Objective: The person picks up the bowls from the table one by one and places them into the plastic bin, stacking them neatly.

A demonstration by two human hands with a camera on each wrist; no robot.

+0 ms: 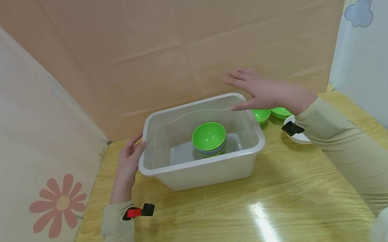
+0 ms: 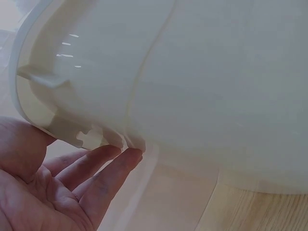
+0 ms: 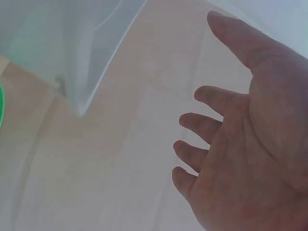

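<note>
Edges first: the translucent plastic tub (image 1: 204, 168) sat toward the back of the wooden table (image 1: 247, 220), its far rim close to the cardboard wall (image 1: 175, 37) and its left side near the table's corner, while a broad stretch of tabletop lay open in front of it. The left hand (image 1: 128, 166) rested against the tub's left rim, fingers straight and relaxed, their tips under the lip in the left wrist view, gripping nothing. The right hand (image 1: 267, 91) hovered over the tub's back right corner, fingers spread and flat, the palm holding nothing; from the pictures I could not tell whether it touched the rim. Inside the tub, near the middle of the floor, stood a stack of bowls (image 1: 209, 139), the top one green. Just beyond the tub's right side, two more green bowls (image 1: 270, 114) lay side by side, and a white dish (image 1: 300, 136) was near them, partly hidden by the sleeve.
</note>
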